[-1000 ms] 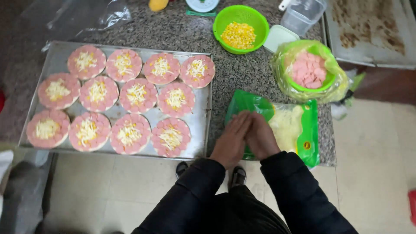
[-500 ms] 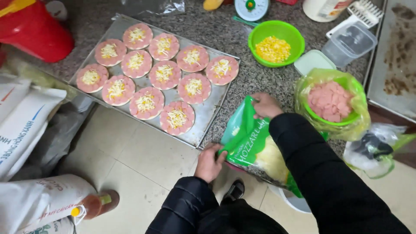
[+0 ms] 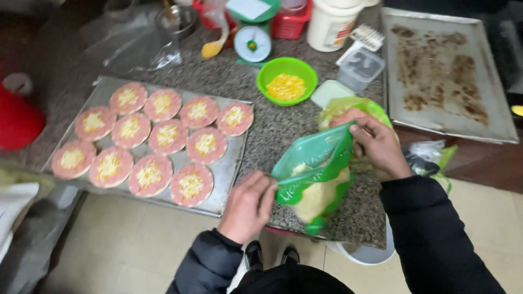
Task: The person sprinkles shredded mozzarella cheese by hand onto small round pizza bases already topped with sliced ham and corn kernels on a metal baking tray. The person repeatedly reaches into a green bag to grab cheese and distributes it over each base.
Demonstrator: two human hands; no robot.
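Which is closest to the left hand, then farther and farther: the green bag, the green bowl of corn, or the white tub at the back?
From the left hand:
1. Green bag, gripped at its edge.
2. Green bowl, mid-counter, behind the bag.
3. White tub, at the back.

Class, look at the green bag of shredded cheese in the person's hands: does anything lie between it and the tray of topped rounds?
Nothing visible does. The green bag is held by the left hand and right hand; only bare granite counter separates it from the tray.

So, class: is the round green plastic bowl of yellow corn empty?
No: the green bowl holds a heap of yellow corn kernels.
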